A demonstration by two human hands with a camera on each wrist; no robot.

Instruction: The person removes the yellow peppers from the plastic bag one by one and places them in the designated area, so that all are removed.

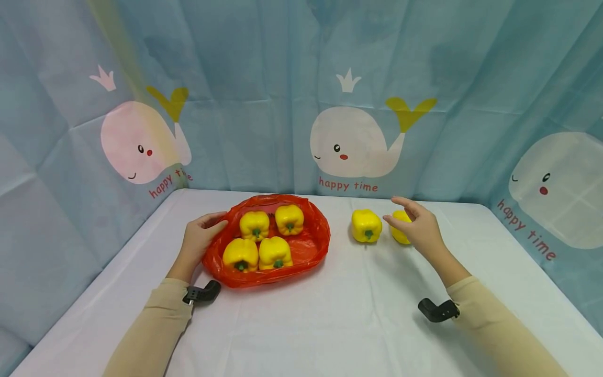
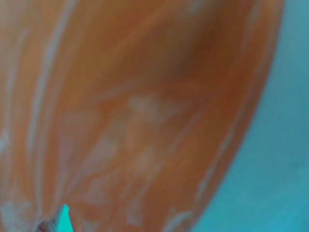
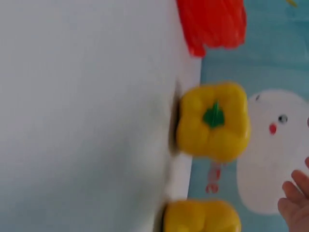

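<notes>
A red plastic bag lies with its mouth spread wide, and several yellow bell peppers sit inside it. At the bag's left rim my left hand pinches the plastic between thumb and fingers. The bag's crumpled side fills most of the left wrist view. To the right of the bag, a yellow bell pepper with a green stem rests on the table. Beside it is another yellow bell pepper, partly hidden by my right hand, which is raised with thumb and fingers apart and nothing between them.
A white cloth covers the table. Light blue curtains printed with whales hang behind it and along both sides. Each wrist wears a black strap with a camera mount, such as the right mount.
</notes>
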